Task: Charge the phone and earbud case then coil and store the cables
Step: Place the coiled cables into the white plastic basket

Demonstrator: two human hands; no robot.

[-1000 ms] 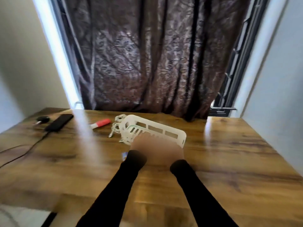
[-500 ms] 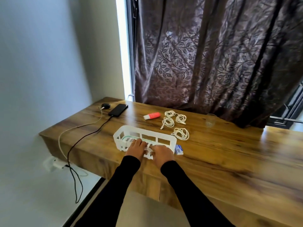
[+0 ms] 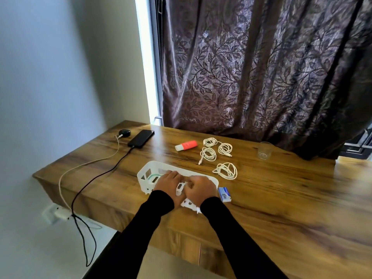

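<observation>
My left hand [image 3: 168, 183] and right hand [image 3: 199, 189] lay on the white slotted basket [image 3: 145, 172], fingers curled over its near rim, grasping it. At ten o'clock, the phone [image 3: 141, 138] and earbud case [image 3: 124, 132] sat plugged in. At one o'clock lay four coiled white cables [image 3: 225, 170], apart from the basket.

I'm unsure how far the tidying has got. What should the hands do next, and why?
Probably the right hand should reach for the nearest coiled cable. Both hands rest on the basket, while white coils lie outside it on the desk; the phone is already plugged in.
</observation>
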